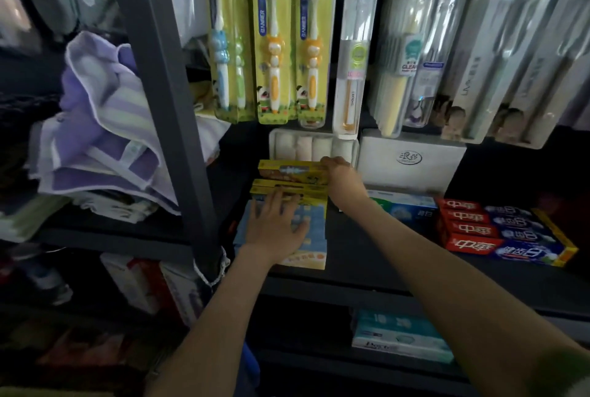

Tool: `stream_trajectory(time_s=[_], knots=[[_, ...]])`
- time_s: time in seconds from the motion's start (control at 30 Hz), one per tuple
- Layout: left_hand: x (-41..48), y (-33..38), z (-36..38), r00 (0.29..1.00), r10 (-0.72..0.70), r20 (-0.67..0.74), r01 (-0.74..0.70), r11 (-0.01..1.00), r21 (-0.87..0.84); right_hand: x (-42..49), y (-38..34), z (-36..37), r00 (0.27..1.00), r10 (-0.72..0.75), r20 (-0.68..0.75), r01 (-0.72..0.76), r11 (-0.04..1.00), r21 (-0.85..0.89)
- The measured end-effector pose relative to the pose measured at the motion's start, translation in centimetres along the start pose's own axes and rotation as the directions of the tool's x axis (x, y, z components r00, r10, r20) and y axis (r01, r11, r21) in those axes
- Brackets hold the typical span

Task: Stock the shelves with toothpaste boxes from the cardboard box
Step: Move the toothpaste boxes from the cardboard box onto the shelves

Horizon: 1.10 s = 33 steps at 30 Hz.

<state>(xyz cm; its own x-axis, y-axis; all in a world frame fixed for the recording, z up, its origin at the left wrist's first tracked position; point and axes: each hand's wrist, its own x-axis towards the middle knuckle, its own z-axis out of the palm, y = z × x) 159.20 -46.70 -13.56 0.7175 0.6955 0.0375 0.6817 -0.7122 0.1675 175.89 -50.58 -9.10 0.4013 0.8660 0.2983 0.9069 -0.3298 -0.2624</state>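
On the dark shelf (357, 256) lies a stack of light-blue toothpaste boxes (311, 246), and my left hand (277, 224) rests flat on it with spread fingers. Behind them sit yellow toothpaste boxes (287, 189). My right hand (341, 173) grips the right end of the upper yellow toothpaste box (290, 170), held just above the others. The cardboard box is out of view.
Red-and-blue toothpaste boxes (504, 237) and a green-blue box (405, 205) lie to the right. White boxes (412, 160) stand at the back, packaged toothbrushes (274, 45) hang above. A grey shelf post (172, 103) and purple towels (105, 128) are left. More boxes (399, 336) sit below.
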Motion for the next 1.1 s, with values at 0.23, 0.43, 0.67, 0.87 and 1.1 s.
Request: stream_trajectory(time_s=[0.23,0.43,0.67,0.87,1.1], knots=[[-0.2,-0.1,-0.1,0.999,0.004,0.033,-0.003,1.000,-0.018,1.9,-0.1,1.0,0.982,0.045,0.182,0.012,0.954,-0.300],[-0.2,0.1,-0.3,0.999,-0.008,0.046,0.009,1.000,-0.022,0.4,0.6,-0.1,0.980,0.067,0.189,-0.018,0.968,-0.249],[-3.0,8.1,-1.3,0.935,0.126,-0.333,-0.125,0.992,0.025,-9.6,4.4,-2.1,0.966,-0.086,-0.245,0.116,0.987,0.112],[-9.5,24.7,5.1,0.736,0.506,-0.450,-0.629,0.757,-0.178,-27.3,14.1,-5.7,0.896,0.174,-0.409,-0.142,0.984,0.107],[-23.5,44.1,17.3,0.428,0.903,-0.027,-0.836,0.385,-0.392,-56.4,23.8,-7.7,0.623,0.710,-0.327,-0.721,0.684,0.112]])
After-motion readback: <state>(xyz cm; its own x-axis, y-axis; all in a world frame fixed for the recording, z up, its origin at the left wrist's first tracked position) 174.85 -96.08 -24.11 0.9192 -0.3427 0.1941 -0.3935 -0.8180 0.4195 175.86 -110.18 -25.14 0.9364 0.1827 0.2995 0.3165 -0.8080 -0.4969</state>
